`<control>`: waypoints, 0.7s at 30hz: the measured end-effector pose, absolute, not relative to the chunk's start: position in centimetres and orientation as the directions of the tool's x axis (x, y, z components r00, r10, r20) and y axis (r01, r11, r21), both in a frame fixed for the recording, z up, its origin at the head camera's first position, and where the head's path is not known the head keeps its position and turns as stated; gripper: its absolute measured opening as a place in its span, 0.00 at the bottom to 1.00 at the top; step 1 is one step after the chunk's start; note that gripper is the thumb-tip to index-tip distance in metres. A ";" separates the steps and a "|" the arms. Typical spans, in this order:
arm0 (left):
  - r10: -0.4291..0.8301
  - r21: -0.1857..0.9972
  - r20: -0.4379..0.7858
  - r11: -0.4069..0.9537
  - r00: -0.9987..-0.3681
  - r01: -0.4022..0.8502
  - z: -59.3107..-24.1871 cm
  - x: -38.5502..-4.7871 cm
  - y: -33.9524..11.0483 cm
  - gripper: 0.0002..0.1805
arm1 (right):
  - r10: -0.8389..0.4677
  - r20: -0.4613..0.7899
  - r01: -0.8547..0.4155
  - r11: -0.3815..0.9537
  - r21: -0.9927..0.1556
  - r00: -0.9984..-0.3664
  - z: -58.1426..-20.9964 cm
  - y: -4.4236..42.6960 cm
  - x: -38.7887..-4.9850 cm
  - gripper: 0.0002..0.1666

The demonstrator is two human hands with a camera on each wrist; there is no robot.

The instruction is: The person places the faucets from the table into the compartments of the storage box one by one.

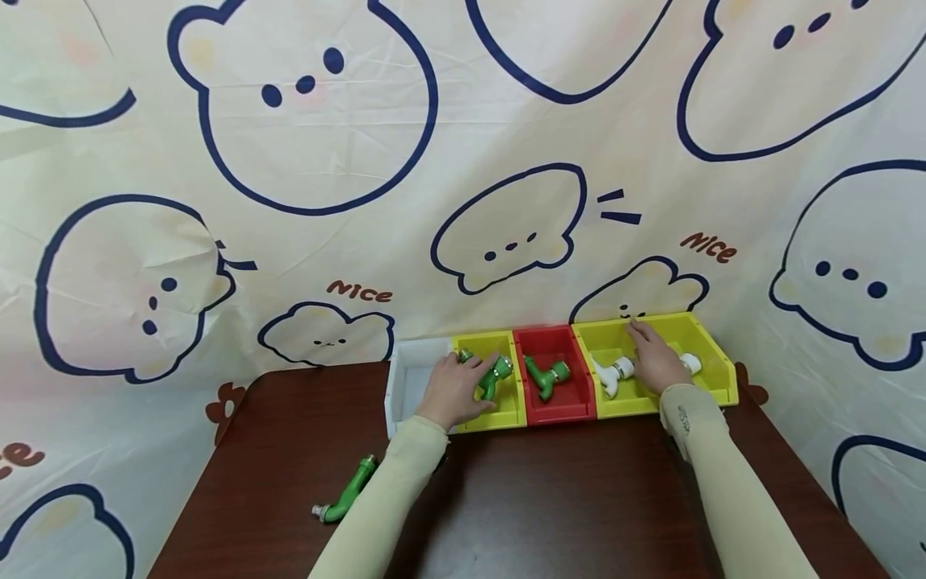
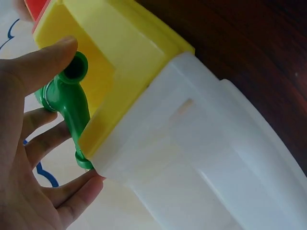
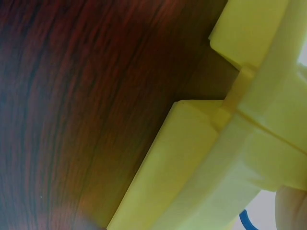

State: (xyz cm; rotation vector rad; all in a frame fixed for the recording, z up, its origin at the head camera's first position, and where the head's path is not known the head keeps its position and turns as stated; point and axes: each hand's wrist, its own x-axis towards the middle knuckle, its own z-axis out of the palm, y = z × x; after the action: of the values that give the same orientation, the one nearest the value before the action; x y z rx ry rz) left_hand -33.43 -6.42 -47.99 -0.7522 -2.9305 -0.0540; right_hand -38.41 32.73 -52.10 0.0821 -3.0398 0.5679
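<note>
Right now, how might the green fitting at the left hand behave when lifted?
The green fitting will probably stay stiff, as its branching tube looks rigid and uncreased. Its smooth, glossy surface could make it a little slippery. Its open mouth suggests a hollow body, so it may be fairly light for its size.

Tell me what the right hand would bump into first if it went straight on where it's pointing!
The right hand would probably meet the far edge of the bigger yellow bin first. If it sits higher than that edge, it'd meet the cartoon backdrop; the depth isn't clear.
</note>
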 end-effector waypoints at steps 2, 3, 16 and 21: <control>0.483 -0.026 0.130 0.875 -0.866 0.484 -48.2 -33.5 -6.4 0.47 | -0.041 0.052 -0.057 0.933 -0.355 -0.998 -52.0 32.7 -38.4 0.34; 0.486 -0.044 0.135 0.874 -0.864 0.484 -48.3 -33.6 -6.3 0.48 | -0.038 0.051 -0.053 0.934 -0.354 -0.998 -52.0 32.7 -38.4 0.34; 0.512 -0.195 0.190 0.856 -0.838 0.479 -49.8 -34.1 -6.1 0.48 | -0.046 0.054 -0.062 0.936 -0.346 -0.997 -52.3 32.7 -38.5 0.35; 0.516 -0.220 0.195 0.852 -0.834 0.476 -50.0 -34.0 -5.9 0.47 | -0.047 0.052 -0.062 0.937 -0.344 -0.998 -52.3 32.6 -38.5 0.35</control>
State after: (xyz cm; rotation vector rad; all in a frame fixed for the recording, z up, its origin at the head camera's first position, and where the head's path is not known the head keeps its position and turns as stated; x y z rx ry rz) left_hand -34.02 -5.86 -50.03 -0.7576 -2.7815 0.2368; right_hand -38.47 32.62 -52.26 0.0858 -3.0490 0.5436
